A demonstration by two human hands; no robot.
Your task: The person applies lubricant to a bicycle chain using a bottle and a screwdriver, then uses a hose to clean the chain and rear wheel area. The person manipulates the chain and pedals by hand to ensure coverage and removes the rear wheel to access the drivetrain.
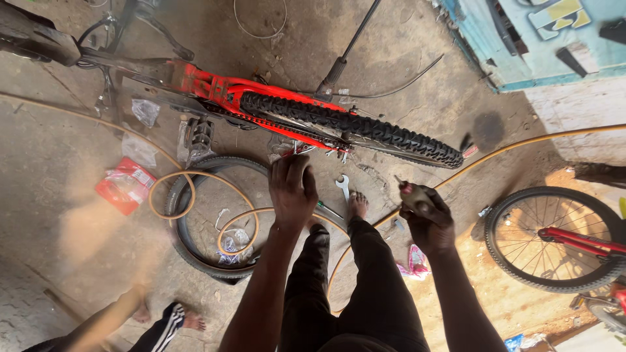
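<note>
A red bicycle [215, 88] lies upside down on the concrete, its knobby rear tyre [365, 130] pointing right. My left hand [291, 189] reaches toward the rear axle area just below the tyre, fingers loosely curled with nothing visibly in them. To the right, my right hand [427, 215] is closed around a small oil can with a thin red-tipped spout [409, 194] that points up-left toward the wheel. A silver spanner [343, 186] lies on the ground between my hands, near my bare foot [356, 205].
A loose black tyre [189, 251] lies at left with a tan hose [195, 195] coiled over it. A red packet [126, 184] sits further left. Another person's leg and bare foot [176, 321] show at bottom left. A second bicycle wheel [554, 238] stands right; a blue cabinet [541, 39] top right.
</note>
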